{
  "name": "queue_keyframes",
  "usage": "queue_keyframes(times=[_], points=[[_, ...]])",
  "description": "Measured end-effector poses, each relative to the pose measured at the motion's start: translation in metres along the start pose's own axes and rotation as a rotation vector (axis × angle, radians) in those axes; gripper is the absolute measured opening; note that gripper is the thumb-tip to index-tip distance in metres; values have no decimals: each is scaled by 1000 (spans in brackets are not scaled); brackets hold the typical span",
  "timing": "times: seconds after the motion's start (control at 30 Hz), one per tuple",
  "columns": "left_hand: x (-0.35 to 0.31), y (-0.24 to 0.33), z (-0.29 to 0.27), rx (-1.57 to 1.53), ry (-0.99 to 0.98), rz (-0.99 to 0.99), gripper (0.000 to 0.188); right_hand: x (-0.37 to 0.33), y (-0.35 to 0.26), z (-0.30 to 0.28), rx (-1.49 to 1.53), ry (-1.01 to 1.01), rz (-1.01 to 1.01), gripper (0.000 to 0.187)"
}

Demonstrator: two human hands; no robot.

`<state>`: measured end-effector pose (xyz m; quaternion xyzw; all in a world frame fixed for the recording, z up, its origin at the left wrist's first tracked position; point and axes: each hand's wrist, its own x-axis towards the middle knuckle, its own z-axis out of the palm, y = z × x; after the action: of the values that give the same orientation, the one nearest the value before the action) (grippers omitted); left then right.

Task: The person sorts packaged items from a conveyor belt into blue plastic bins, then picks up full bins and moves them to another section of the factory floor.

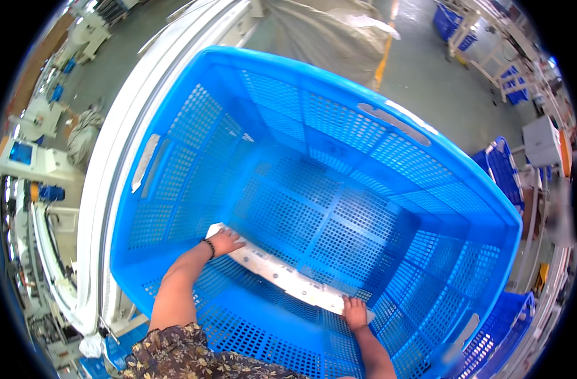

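A large blue perforated plastic crate [427, 158] fills the middle of the view. Both my arms reach down into it. My left hand [224, 242], with a dark band on the wrist, holds the left end of a long flat white strip [282, 275]. My right hand [353, 311] holds the strip's right end. The strip lies low against the crate's near wall, close to the mesh bottom. Nothing else shows inside the crate.
A white machine frame [121, 139] runs along the crate's left side. A large beige sack [329, 35] stands behind it on the grey floor. More blue crates [503, 167] sit at the right, and white machines [39, 161] line the far left.
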<state>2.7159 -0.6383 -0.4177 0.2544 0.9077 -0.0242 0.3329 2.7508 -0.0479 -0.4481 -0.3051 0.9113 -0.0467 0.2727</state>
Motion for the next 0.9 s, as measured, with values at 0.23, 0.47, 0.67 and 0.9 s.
queue_keyframes(times=[0.23, 0.47, 0.67, 0.9], points=[[3, 33, 24, 23, 212, -197, 49, -2, -6, 5, -50, 76, 100, 106], [7, 26, 28, -36, 82, -158, 44, 7, 6, 9, -43, 162, 32, 94], [-10, 17, -19, 32, 213, -124, 41, 28, 26, -32, 3, 220, -26, 85], [-79, 29, -146, 157, 564, -234, 36, 38, 34, -131, 94, 415, -61, 94]])
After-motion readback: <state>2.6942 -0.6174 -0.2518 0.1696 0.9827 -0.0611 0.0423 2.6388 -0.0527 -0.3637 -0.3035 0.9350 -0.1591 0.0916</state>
